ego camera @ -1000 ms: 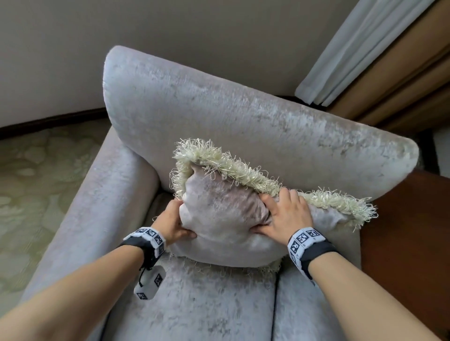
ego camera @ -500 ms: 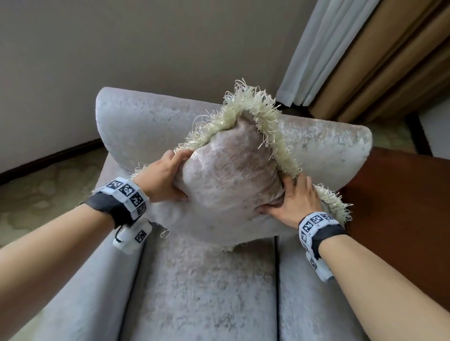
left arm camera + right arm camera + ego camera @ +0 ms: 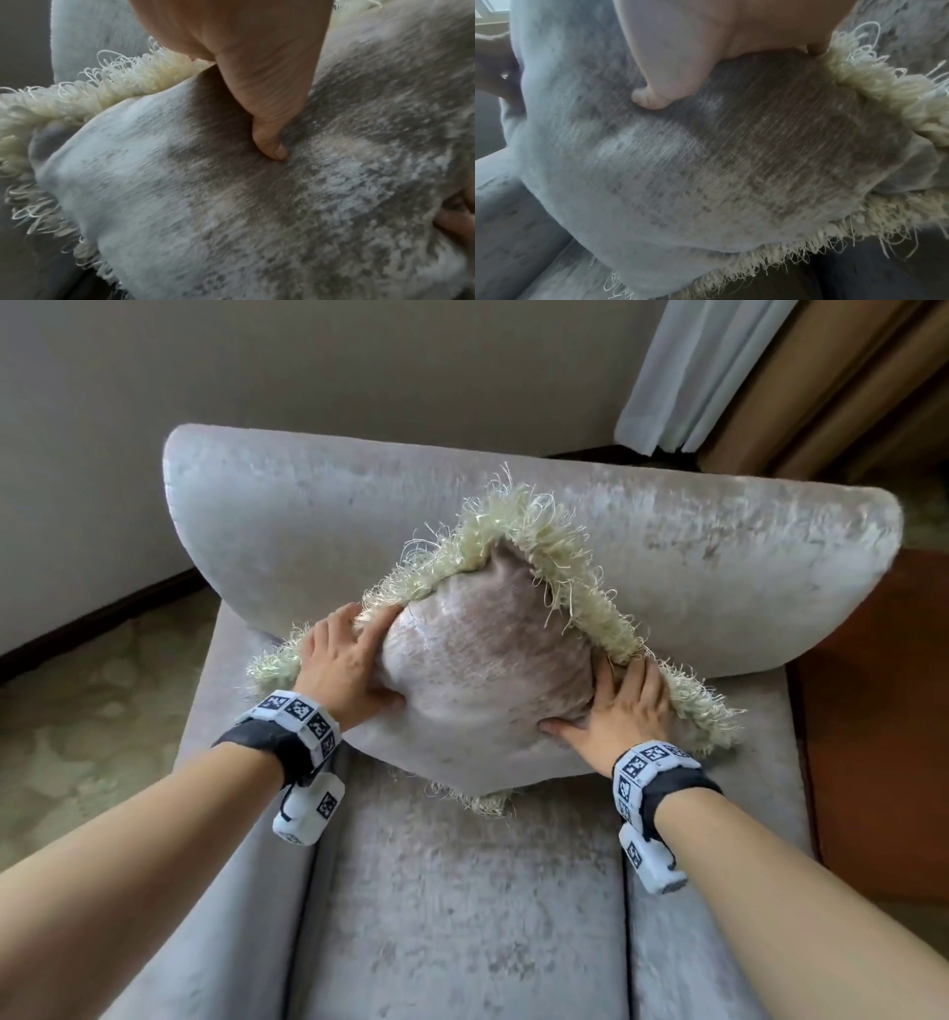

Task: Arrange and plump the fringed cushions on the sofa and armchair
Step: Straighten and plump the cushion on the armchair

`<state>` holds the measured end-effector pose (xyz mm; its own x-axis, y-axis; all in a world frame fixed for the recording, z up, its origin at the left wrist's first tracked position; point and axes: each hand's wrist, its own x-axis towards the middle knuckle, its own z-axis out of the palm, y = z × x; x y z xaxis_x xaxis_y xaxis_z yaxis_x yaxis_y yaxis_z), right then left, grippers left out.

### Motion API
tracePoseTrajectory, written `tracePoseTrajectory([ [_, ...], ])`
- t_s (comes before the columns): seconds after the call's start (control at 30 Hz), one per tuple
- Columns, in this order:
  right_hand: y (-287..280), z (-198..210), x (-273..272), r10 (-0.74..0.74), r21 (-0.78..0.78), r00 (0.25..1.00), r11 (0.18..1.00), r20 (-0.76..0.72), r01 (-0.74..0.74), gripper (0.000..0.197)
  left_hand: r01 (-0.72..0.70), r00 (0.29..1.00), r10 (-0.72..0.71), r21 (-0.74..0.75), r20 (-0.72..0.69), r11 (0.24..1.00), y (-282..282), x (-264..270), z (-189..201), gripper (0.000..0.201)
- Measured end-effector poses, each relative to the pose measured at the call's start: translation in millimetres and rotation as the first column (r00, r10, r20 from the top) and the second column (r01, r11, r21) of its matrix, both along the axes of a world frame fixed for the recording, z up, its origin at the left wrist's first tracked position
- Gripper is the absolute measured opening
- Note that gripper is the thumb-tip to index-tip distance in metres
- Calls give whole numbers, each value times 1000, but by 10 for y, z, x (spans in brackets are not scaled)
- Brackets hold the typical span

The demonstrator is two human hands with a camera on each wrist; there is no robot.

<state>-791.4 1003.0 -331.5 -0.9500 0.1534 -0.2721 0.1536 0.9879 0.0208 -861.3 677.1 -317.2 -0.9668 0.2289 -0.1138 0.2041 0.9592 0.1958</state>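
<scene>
A grey velvet cushion (image 3: 488,670) with a cream fringe (image 3: 539,531) stands on one corner on the armchair seat (image 3: 462,891) and leans against the backrest (image 3: 359,505). My left hand (image 3: 369,660) grips its left side: the fingers lie over the fringed edge and the thumb (image 3: 270,142) digs into the front face (image 3: 231,203). My right hand (image 3: 611,706) grips the right side the same way, with its thumb (image 3: 652,99) pressed into the velvet (image 3: 706,162) and its fingers at the fringe. The cushion bulges between both hands.
A dark wooden surface (image 3: 883,711) stands right of the armchair. Sheer and tan curtains (image 3: 683,377) hang at the back right. A plain wall runs behind the chair, and patterned carpet (image 3: 77,685) lies to the left.
The cushion went from lying square against the backrest to being lifted and turned onto a corner. It now sits lower on the seat, with both hands squeezing its sides.
</scene>
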Motion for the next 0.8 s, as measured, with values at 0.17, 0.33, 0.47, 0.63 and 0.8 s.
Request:
tracePoseTrajectory([
  [0.17, 43, 84, 110, 18, -64, 981, 997, -194, -31, 122, -49, 993, 51, 16, -111, 999, -104, 198, 61, 117],
  [0.33, -4, 159, 234, 130, -129, 929, 974, -346, -185, 117, 1, 993, 4, 37, -120, 999, -256, 376, 12, 122],
  [0.47, -117, 238, 86, 45, -225, 995, 972, -90, -64, 124, 4, 998, -3, -19, 64, 1000, -186, 298, -42, 139],
  [0.63, -99, 153, -106, 28, -272, 999, 962, -40, -37, 138, 53, 995, -49, -39, 84, 998, -86, 24, -14, 143],
  [0.8, -97, 123, -29, -34, -275, 981, 961, -190, -20, 137, 110, 993, -110, -2, -47, 994, -114, 11, -2, 119],
])
